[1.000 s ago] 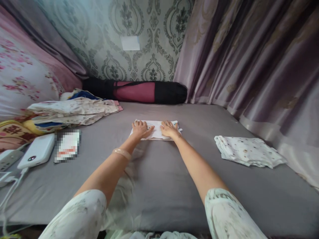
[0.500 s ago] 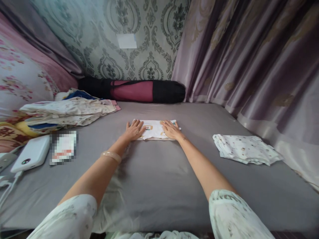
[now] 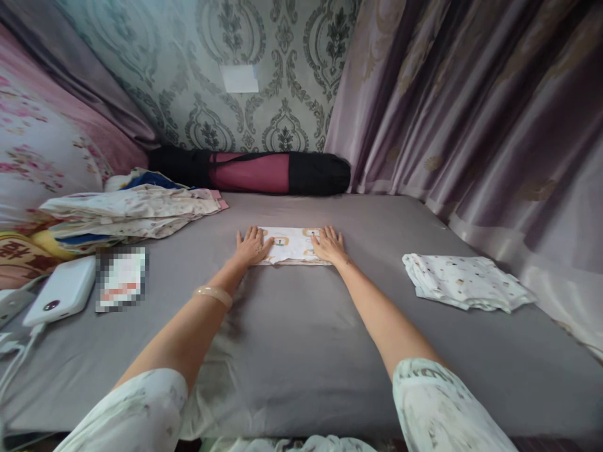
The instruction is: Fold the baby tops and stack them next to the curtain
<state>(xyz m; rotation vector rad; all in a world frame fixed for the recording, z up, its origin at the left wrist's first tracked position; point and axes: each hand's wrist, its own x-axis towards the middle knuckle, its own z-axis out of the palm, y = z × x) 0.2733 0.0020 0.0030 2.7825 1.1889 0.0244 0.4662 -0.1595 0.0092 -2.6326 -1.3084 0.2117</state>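
Observation:
A small white folded cloth [image 3: 289, 245] with printed pictures lies flat on the grey bed sheet [image 3: 301, 339], a little beyond the middle. My left hand [image 3: 251, 246] rests flat on its left end, fingers stretched out. At the cloth's right end lies my right hand [image 3: 328, 245], also flat with fingers spread. Both hands press down on the cloth and hold nothing. A clear bangle [image 3: 211, 293] sits on my left wrist.
Another folded white spotted cloth [image 3: 464, 281] lies at the right near purple curtains [image 3: 471, 113]. A pile of patterned clothes [image 3: 127, 210] sits at the left, with a white power bank [image 3: 61, 290] and cables nearer. A black and maroon roll bag [image 3: 254, 171] lies against the wall.
My two hands have slid apart along the cloth, from near its middle to its two ends, uncovering the printed pictures. The cloth itself has stayed in place.

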